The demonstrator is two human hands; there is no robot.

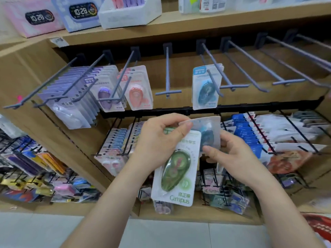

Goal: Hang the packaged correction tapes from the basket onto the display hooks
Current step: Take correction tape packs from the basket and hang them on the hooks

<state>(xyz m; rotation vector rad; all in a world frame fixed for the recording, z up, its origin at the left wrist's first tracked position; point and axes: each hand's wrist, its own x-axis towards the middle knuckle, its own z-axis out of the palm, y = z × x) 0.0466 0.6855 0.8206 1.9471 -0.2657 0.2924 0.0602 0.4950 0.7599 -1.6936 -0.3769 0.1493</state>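
**ITEM: correction tapes, 2 pcs in hand; basket not in view.**

- Loc.: both held in front of the black rail [179,110] at the lower edge of the top hook row, approx. mid-rack.
- Green pack [177,170]: left hand [157,140], fingers curled, grips its upper end. Long axis near upright, bottom swung slightly left; "Campus" end down, printed face to the person.
- Blue pack [210,131]: behind the green one and touching it, partly hidden. Right hand [231,154] pinches its lower part, thumb in front. Top edge up, tilted; hang hole not visible.
- Step (est.): separating the pair to hang one.
- Method: peel blue clear of green first. Keep hole end up and face out, line the hole up w/ the hook tip, slide back along the prong.
- Dest. (est.): blue to the hung blue pack [204,90]; green likely to the empty hook [167,72] beside it.
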